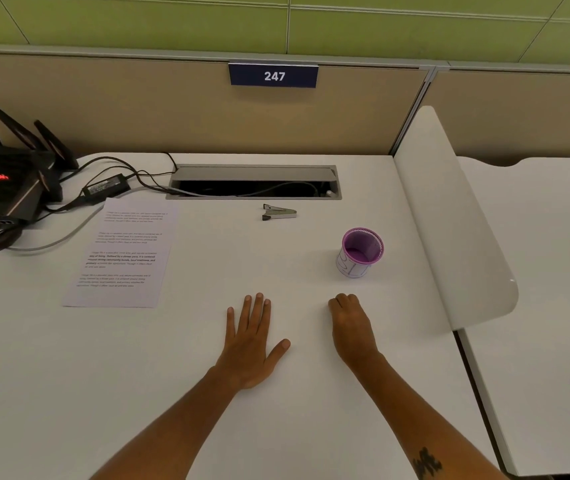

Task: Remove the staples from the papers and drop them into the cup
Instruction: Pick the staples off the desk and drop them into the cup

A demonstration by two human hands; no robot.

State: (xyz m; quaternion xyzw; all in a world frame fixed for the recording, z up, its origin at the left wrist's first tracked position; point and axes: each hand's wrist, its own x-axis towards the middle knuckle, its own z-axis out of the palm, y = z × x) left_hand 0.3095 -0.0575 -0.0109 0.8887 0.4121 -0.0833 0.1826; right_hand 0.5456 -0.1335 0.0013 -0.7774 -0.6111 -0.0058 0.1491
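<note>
Hands (250,341) flat beside cup (361,251)

A dark blue plate (273,75) on the beige partition (172,109), well beyond the fingertips of both hands, reads "247" in white. The paper (121,252), lying beyond and to the left of the left hand's fingers (254,306), carries four blocks of printed text, the third partly bold; the words are too small to read. The black router (3,188) further left shows a glowing red emblem, possibly a brand logo. The adapter (107,187) beside it bears a label, unreadable.
</note>
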